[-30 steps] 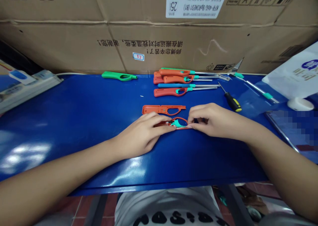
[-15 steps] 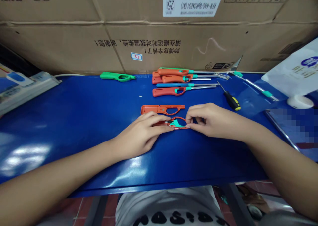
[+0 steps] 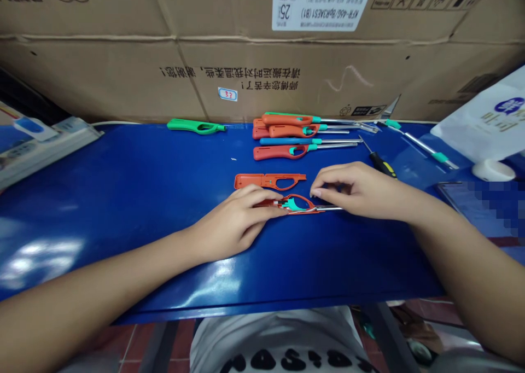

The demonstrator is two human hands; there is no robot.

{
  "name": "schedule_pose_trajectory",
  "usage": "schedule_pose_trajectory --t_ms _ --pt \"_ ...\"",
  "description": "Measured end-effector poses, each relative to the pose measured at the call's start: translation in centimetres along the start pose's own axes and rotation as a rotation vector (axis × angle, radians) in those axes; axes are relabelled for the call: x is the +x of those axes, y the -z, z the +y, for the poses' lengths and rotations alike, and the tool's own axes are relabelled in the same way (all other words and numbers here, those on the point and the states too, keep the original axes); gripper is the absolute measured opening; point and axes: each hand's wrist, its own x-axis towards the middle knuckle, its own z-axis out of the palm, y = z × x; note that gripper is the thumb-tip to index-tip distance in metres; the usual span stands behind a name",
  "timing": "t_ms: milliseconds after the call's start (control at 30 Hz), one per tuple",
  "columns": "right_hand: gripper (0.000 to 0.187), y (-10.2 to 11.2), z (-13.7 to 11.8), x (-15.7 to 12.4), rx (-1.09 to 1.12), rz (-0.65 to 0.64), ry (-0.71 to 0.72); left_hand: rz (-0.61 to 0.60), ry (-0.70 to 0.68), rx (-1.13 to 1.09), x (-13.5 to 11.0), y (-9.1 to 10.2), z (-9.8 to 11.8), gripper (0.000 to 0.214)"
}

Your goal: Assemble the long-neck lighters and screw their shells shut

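Observation:
An opened orange lighter casing half (image 3: 301,196) lies on the blue table, with a teal trigger (image 3: 293,204) and a thin pale wire in it. A metal tube (image 3: 329,208) sticks out from its right end. My left hand (image 3: 240,217) is closed over the casing's left part, thumb and fingers gripping its edges and hiding that end. My right hand (image 3: 348,190) hovers over the tube, thumb and forefinger pinched together; anything between them is too small to make out. The matching orange shell half (image 3: 268,181) lies just behind, its hollow side up.
Several gas lighters (image 3: 281,152) in orange, red and blue lie in a group at the back. A green lighter handle (image 3: 196,126) lies left of them. A screwdriver (image 3: 382,166) is partly behind my right hand. A cardboard box (image 3: 123,77) walls off the back; a power strip (image 3: 49,143) stands left.
My right hand has moved off the casing's front end, slightly up and to the right. The front end and metal tube now show. My left hand keeps its hold.

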Motion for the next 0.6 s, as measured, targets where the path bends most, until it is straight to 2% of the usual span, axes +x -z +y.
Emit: schedule_pose_trajectory --t_ms 133,233,367,467,600 --pt "0.018 -0.6 1.0 0.3 -0.183 0.179 0.025 0.01 -0.009 -0.006 -0.2 -0.1 -0.1 0.039" --pt "0.023 -1.3 1.8 0.8 -0.287 0.276 0.098 0.065 -0.01 -0.026 -0.2 -0.1 0.0 0.037" --pt "0.035 -1.9 2.4 1.2 -0.278 0.201 0.253 0.164 0.019 -0.029 0.0 0.3 0.0 0.034" --pt "0.041 -2.2 2.5 1.2 -0.307 0.119 0.239 0.19 0.038 -0.01 0.3 0.9 0.0 0.026" --pt "0.028 -2.1 2.7 1.1 -0.302 0.111 0.202 0.156 0.048 0.026 0.4 1.6 -0.3 0.016"
